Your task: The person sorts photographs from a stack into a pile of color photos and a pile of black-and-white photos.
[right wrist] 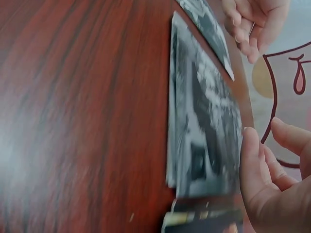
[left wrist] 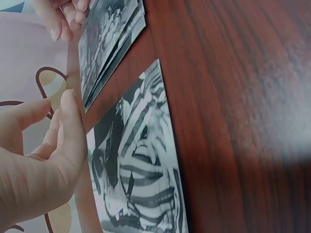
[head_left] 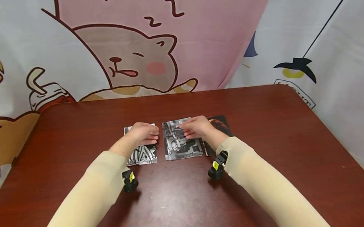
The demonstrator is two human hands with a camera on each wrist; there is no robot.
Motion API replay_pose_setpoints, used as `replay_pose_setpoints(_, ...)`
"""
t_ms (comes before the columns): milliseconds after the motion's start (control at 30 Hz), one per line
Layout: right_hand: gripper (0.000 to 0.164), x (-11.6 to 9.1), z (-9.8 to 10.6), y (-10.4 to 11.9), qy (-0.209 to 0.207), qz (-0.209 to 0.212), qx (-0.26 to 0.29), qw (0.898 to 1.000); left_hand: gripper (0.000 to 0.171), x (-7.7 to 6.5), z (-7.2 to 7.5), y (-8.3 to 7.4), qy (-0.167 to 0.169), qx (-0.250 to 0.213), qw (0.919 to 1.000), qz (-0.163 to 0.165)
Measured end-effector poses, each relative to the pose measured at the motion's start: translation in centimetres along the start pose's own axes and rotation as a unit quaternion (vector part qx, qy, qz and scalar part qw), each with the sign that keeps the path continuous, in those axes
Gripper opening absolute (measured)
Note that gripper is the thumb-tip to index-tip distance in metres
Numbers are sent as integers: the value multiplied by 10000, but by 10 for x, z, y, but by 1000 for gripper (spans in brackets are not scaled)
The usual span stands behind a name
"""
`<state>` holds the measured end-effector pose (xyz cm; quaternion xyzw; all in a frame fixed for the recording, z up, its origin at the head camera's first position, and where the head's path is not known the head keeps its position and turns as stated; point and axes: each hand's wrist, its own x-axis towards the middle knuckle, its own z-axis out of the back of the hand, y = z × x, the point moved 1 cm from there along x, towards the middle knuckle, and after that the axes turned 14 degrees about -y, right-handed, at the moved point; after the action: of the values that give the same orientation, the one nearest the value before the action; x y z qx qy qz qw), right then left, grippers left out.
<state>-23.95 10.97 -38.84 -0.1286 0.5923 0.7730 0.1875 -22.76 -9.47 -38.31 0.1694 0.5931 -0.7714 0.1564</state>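
Three groups of flat picture cards lie in a row on the table. My left hand (head_left: 143, 133) hovers over the left card, a black-and-white print with bold stripes (head_left: 142, 155). Its fingers are loosely bent and hold nothing, as the left wrist view confirms. In the middle is a small stack of black-and-white photo cards (head_left: 177, 142), its edges slightly offset. My right hand (head_left: 197, 127) is above that stack's right side, thumb and fingers apart with nothing between them. Partly behind the right hand and wrist is a dark card with orange marks (head_left: 220, 124).
The reddish-brown wooden table (head_left: 180, 212) extends well around the cards. Behind its far edge hangs a cloth printed with cartoon animals (head_left: 141, 58). A small black camera is strapped at each wrist, the left one (head_left: 130, 181) and the right one (head_left: 216, 168).
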Motion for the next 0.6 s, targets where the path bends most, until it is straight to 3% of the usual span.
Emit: replay_pose_setpoints(600, 32, 9, 32, -14, -330, -29, -574, 9978, 41, 8, -20, 5, -88, 36, 9998, 176)
